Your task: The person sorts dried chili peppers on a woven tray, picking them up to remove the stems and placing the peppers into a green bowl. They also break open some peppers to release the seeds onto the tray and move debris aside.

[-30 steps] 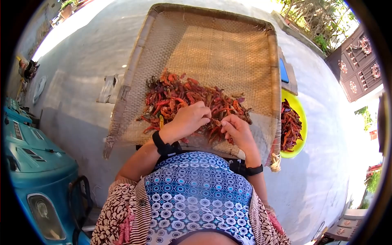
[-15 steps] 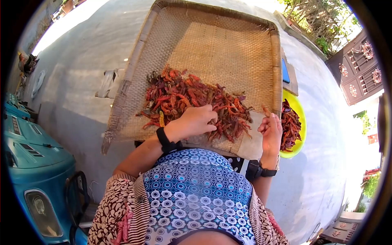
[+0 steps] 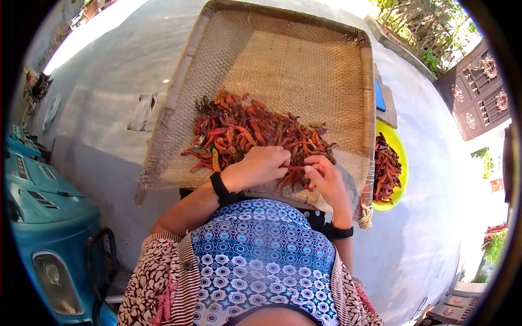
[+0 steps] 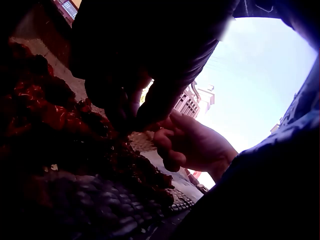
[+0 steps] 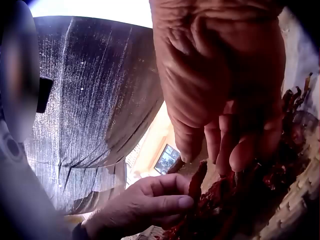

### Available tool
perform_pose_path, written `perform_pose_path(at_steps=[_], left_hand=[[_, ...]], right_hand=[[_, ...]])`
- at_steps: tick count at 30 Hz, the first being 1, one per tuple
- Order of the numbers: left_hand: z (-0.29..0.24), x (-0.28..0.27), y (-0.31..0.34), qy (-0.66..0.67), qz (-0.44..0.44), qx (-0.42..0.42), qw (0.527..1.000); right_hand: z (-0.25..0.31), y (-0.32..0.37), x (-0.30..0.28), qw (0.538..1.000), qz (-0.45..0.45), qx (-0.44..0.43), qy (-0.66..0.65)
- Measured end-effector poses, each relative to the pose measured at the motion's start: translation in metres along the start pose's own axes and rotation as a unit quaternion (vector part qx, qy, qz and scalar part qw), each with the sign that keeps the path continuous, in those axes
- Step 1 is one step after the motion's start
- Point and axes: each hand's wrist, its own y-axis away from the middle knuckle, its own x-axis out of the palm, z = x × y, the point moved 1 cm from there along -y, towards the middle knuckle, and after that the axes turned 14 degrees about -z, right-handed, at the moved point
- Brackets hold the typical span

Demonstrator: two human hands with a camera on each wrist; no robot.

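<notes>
Dried red chillies (image 3: 234,125) lie in a heap on the near half of a woven bamboo tray (image 3: 304,70). My left hand (image 3: 263,165) is over the near edge of the heap. Between its thumb and curled forefinger it pinches a dried chilli (image 5: 198,180), whose end points up toward my right hand in the right wrist view. My right hand (image 3: 329,182) is just right of it, with thumb and forefinger apart around the chilli's end. In the left wrist view the right hand (image 4: 195,142) comes right up to the dark, shadowed left fingers.
A yellow-green bowl (image 3: 403,163) of dark red chillies stands beyond the tray's right edge, below a blue flat object (image 3: 379,95). A pale sheet (image 3: 342,168) lies at the tray's near right corner. At the left stands a teal vehicle (image 3: 54,217).
My right hand went out to the tray's right edge with a small chilli, then came back beside the left hand without it. The left hand stayed over the heap.
</notes>
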Motion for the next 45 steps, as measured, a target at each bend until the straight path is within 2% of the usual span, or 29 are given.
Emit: perform_pose_path(at_steps=[3,7,10,13,15,17,19,22,25,26,30,32,36,38,41,42,45], left_hand=[[-0.002,-0.004,0.001,0.031,-0.009,-0.005,0.999],[-0.004,-0.008,0.000,0.054,-0.003,-0.025,0.998],[-0.006,-0.026,-0.003,0.042,-0.013,-0.082,0.996],[0.018,-0.041,-0.001,0.006,-0.080,-0.112,0.990],[0.032,-0.053,0.002,-0.102,-0.102,-0.130,0.981],[0.048,-0.056,0.004,-0.141,-0.090,-0.146,0.975],[0.053,-0.060,0.007,-0.160,-0.061,-0.155,0.973],[0.057,-0.057,0.008,-0.156,-0.080,-0.144,0.974],[0.056,-0.056,0.008,-0.130,-0.123,-0.108,0.978],[0.054,-0.055,0.008,-0.121,-0.141,-0.089,0.979],[0.022,-0.062,0.000,-0.072,-0.153,-0.075,0.983],[0.007,-0.060,-0.003,-0.019,-0.126,-0.093,0.987],[-0.010,-0.047,-0.003,0.060,-0.115,-0.083,0.988],[-0.006,-0.040,-0.002,0.083,-0.099,-0.066,0.989],[-0.003,-0.039,0.000,0.140,-0.080,-0.089,0.983],[-0.005,-0.040,0.000,0.202,-0.069,-0.117,0.970],[-0.005,-0.043,-0.002,0.162,-0.031,-0.135,0.977]], right_hand=[[-0.004,-0.005,0.009,0.999,0.035,0.012,0.028],[-0.008,-0.004,0.004,0.999,0.036,0.029,0.020],[-0.012,-0.004,-0.014,0.999,-0.022,0.020,-0.031],[-0.011,-0.006,-0.050,0.982,-0.159,-0.007,-0.098],[-0.021,-0.011,-0.078,0.933,-0.254,-0.005,-0.255],[-0.028,-0.011,-0.103,0.841,-0.298,0.021,-0.451],[-0.029,-0.010,-0.109,0.794,-0.324,0.005,-0.515],[-0.039,-0.011,-0.101,0.813,-0.304,0.046,-0.494],[-0.039,-0.008,-0.077,0.882,-0.251,0.052,-0.395],[-0.034,-0.008,-0.067,0.892,-0.224,0.040,-0.390],[-0.008,-0.012,-0.028,0.962,-0.132,0.024,-0.240],[0.010,-0.012,-0.009,0.988,-0.052,0.017,-0.144],[0.025,-0.015,0.025,0.997,0.060,-0.032,-0.043],[0.024,-0.017,0.034,0.997,0.074,-0.035,-0.004],[0.026,-0.013,0.035,0.997,0.077,-0.015,0.017],[0.022,-0.014,0.033,0.996,0.079,-0.024,0.019],[0.021,-0.007,0.021,0.998,0.062,-0.004,-0.003]])
